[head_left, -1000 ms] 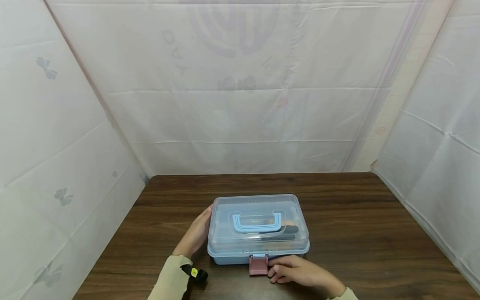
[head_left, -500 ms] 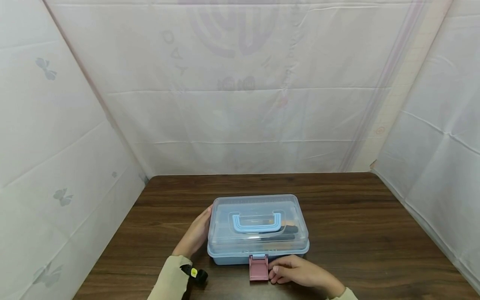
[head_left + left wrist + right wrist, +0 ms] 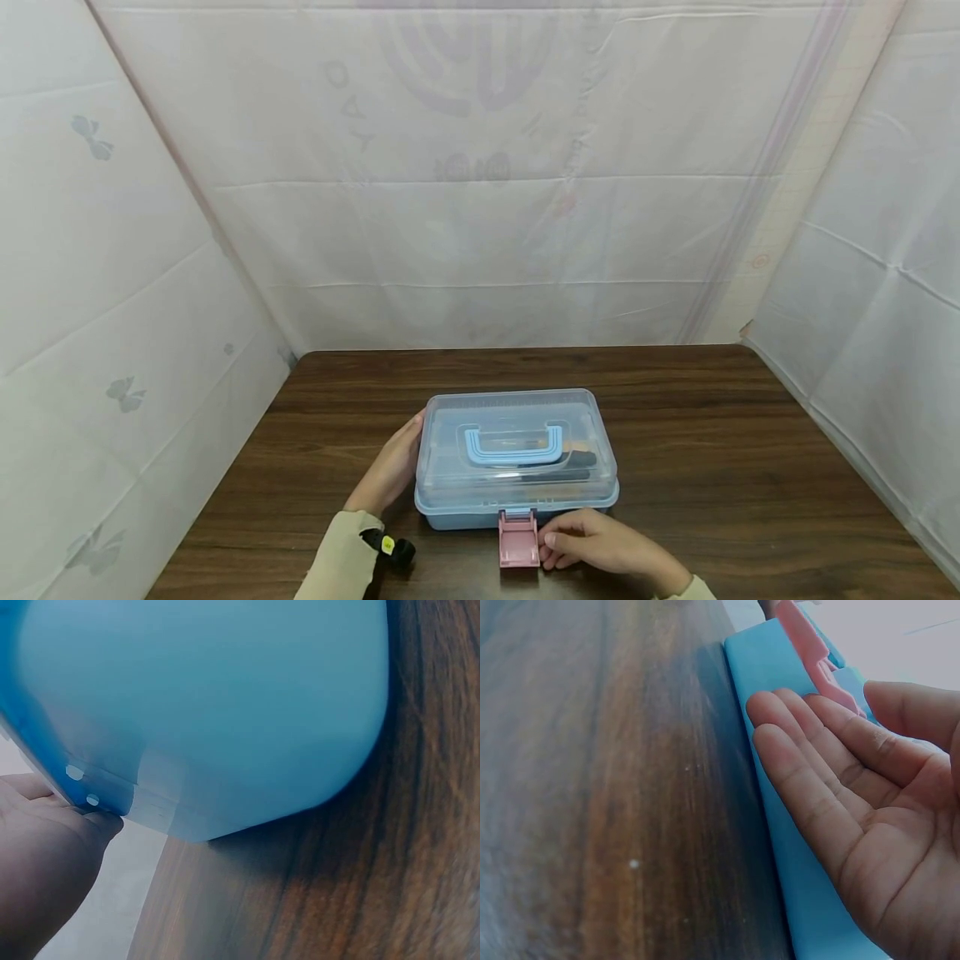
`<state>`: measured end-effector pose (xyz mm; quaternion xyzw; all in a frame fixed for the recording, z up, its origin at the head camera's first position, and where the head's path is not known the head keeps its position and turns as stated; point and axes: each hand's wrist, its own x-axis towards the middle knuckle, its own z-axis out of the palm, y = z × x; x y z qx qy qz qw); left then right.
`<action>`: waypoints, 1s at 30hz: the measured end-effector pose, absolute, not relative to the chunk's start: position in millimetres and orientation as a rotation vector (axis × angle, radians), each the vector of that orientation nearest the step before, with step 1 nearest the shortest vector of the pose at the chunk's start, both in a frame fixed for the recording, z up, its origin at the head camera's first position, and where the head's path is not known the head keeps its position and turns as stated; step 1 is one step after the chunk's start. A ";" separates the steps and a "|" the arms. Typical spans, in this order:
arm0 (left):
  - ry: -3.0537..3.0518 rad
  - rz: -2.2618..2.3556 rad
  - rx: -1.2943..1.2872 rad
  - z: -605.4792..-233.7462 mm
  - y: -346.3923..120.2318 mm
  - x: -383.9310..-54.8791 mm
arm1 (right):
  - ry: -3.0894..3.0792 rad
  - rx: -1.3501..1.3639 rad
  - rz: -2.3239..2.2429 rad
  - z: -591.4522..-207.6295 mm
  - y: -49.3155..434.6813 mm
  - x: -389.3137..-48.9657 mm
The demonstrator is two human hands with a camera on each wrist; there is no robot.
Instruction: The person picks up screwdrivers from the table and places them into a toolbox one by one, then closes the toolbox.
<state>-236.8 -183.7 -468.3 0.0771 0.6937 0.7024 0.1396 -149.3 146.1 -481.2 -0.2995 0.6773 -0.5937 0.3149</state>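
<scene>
A light blue plastic box (image 3: pixel 517 518) with a clear lid (image 3: pixel 480 417) and a blue carrying handle (image 3: pixel 514 456) rests on the table, its lid down. On its front, a pink latch (image 3: pixel 519 546) is swung out from the wall. My left hand (image 3: pixel 392 468) lies along the box's left side; in the left wrist view its fingertips are right at the rim. Beside the latch's right edge is my right hand (image 3: pixel 596 542), its index fingertip right at the latch. The right wrist view shows these fingers (image 3: pixel 840 761) loosely bent, thumb apart.
Dark orange and black shapes show dimly through the lid. The brown wooden table (image 3: pixel 720 467) has white cloth-like sheets (image 3: pixel 480 250) at its back and both sides. A black wrist strap (image 3: pixel 386 546) with a small camera is on my left wrist.
The pink latch has swung further outward and down, toward me. My right fingers have shifted very slightly alongside it. The box and my left hand have stayed in place.
</scene>
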 end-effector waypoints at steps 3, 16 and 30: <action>2.006 2.026 0.217 -468.0 -183.6 -236.9 | 1.783 -0.790 -1.566 -479.4 146.1 -149.1; 2.007 2.022 0.209 -467.5 -183.6 -237.1 | 1.808 -0.829 -1.558 -476.0 146.1 -148.4; 2.005 2.018 0.220 -467.5 -184.0 -236.0 | 2.005 -0.861 -1.485 -468.7 144.8 -145.2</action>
